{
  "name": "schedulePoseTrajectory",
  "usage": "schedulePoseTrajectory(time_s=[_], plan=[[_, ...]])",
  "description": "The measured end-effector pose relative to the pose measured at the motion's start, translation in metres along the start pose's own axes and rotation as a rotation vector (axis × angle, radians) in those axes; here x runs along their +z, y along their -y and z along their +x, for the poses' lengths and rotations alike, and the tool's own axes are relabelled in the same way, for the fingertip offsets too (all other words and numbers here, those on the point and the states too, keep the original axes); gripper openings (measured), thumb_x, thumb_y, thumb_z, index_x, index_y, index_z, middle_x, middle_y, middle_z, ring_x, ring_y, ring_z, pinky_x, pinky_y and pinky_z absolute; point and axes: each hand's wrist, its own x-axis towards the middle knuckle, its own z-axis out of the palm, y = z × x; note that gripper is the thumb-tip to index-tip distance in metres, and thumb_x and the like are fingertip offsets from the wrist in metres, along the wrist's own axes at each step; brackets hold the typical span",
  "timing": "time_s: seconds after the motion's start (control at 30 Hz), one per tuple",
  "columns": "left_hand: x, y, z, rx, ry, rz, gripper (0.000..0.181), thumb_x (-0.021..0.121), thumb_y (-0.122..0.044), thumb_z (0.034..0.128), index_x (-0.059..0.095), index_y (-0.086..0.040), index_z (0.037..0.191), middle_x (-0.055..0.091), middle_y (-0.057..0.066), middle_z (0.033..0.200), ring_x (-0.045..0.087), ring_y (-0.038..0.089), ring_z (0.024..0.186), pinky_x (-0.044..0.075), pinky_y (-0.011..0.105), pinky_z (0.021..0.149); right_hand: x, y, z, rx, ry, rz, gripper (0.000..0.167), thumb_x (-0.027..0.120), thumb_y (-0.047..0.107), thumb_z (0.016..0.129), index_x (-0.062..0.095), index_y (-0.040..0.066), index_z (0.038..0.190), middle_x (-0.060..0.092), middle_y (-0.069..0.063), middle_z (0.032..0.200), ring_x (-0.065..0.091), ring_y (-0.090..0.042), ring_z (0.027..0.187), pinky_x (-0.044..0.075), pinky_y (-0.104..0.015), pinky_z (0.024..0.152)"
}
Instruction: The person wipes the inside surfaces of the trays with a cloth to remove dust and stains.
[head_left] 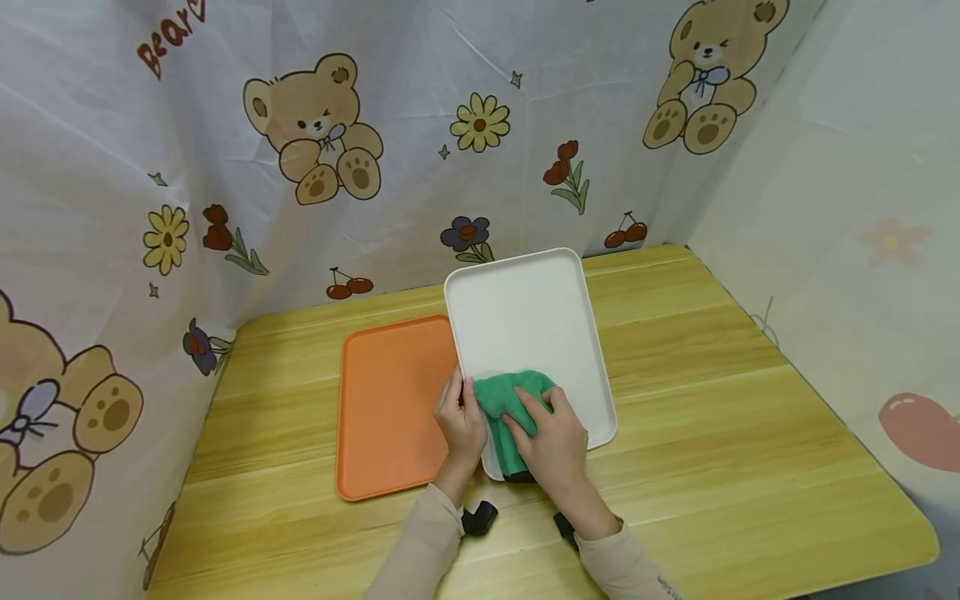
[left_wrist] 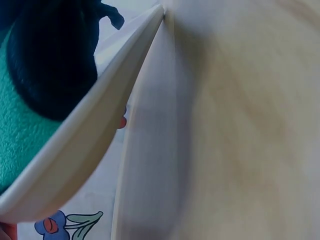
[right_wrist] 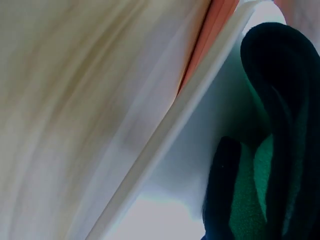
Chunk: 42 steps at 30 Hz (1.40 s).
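Observation:
A white rectangular tray (head_left: 525, 321) is held tilted, its left part overlapping the orange tray (head_left: 390, 408). My left hand (head_left: 461, 429) grips the white tray's left edge, thumb on the upper side. With bent fingers, my right hand (head_left: 555, 446) holds a bunched green cloth (head_left: 498, 395) against the lower part of the white tray. Dark edging shows at the cloth's near end. The left wrist view shows fuzzy green cloth (left_wrist: 20, 135) inside the raised tray rim (left_wrist: 112, 95). Dark-edged cloth folds (right_wrist: 245, 195) lie over the tray in the right wrist view.
The orange tray lies flat on the wood-grain table (head_left: 697, 400). Bear-print fabric (head_left: 412, 200) hangs behind the table and on its left; a pale curtain (head_left: 847, 192) hangs on the right. Black wrist devices (head_left: 480, 518) sit under the sleeves.

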Motion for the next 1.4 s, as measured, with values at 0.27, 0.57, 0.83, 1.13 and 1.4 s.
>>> schedulePoseTrajectory(time_s=[0.27,0.57,0.83,1.13,1.4], plan=[[-0.006,-0.020,0.009,-0.007,0.001,-0.004,0.025,0.051,0.026,0.0818,0.062,0.020,0.103,0.062,0.026,0.077,0.055,0.028,0.059,0.044,0.026,0.051,-0.002,-0.003,-0.001,-0.037,0.027,-0.005,0.044,0.091,0.024,0.066,0.077,0.013,0.106,0.054,-0.009,0.084,0.057,-0.018,0.060,0.049,-0.032,0.045],[-0.006,-0.021,0.009,-0.020,0.004,0.008,0.026,0.052,0.024,0.0825,0.064,0.018,0.105,0.065,0.026,0.080,0.061,0.034,0.066,0.050,0.029,0.058,-0.008,-0.012,0.001,-0.001,0.041,-0.008,0.044,0.092,0.022,0.065,0.077,0.016,0.106,0.055,-0.009,0.085,0.059,-0.020,0.062,0.048,-0.031,0.044],[-0.005,-0.022,0.009,-0.008,-0.006,0.008,0.028,0.052,0.026,0.0804,0.062,0.021,0.107,0.065,0.028,0.084,0.061,0.033,0.066,0.050,0.020,0.059,-0.010,-0.022,0.004,0.059,0.010,-0.028,0.045,0.092,0.021,0.065,0.077,0.015,0.107,0.053,-0.009,0.082,0.057,-0.019,0.060,0.046,-0.032,0.045],[-0.006,-0.024,0.011,-0.026,0.005,0.016,0.028,0.054,0.026,0.0806,0.063,0.021,0.107,0.067,0.030,0.088,0.066,0.039,0.075,0.054,0.016,0.071,-0.014,-0.039,0.006,0.178,-0.004,-0.061,0.043,0.091,0.022,0.066,0.077,0.012,0.106,0.054,-0.011,0.083,0.055,-0.023,0.060,0.043,-0.033,0.041],[-0.004,-0.015,0.007,-0.035,0.010,0.028,0.026,0.053,0.024,0.0822,0.062,0.020,0.106,0.066,0.028,0.085,0.064,0.037,0.070,0.054,0.022,0.065,-0.020,-0.055,0.010,0.275,0.005,-0.086,0.041,0.089,0.023,0.069,0.077,0.009,0.106,0.056,-0.014,0.085,0.057,-0.026,0.062,0.041,-0.033,0.042]])
